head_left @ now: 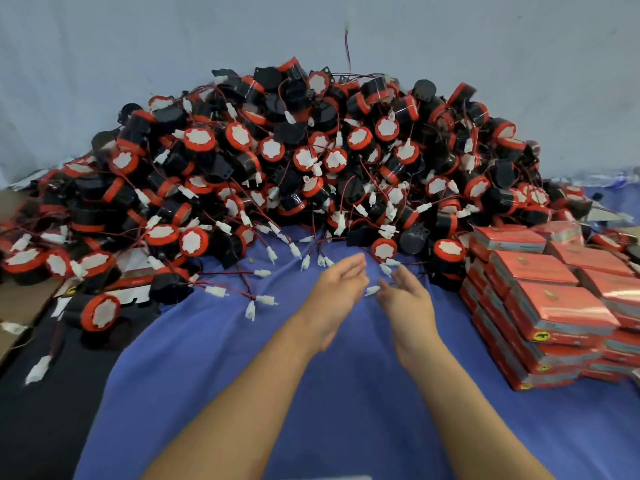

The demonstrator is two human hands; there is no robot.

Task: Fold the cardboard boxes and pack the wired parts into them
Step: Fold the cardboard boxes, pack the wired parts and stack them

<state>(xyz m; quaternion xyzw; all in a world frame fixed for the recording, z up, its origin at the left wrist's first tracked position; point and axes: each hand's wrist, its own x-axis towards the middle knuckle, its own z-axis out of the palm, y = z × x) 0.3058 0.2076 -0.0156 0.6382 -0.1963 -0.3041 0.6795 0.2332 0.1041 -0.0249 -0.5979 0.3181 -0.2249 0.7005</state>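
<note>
Head view: hands at the pile, nothing taken up

Left hand (341,284) and right hand (408,301) hover empty, palms facing, fingers relaxed and loosely together. The wired parts (294,161) are heaped at 12 o'clock. The red boxes (547,306) are stacked at 3 o'clock. Recommendation: take one part from the near edge and free its tangled wire before lifting.
</note>
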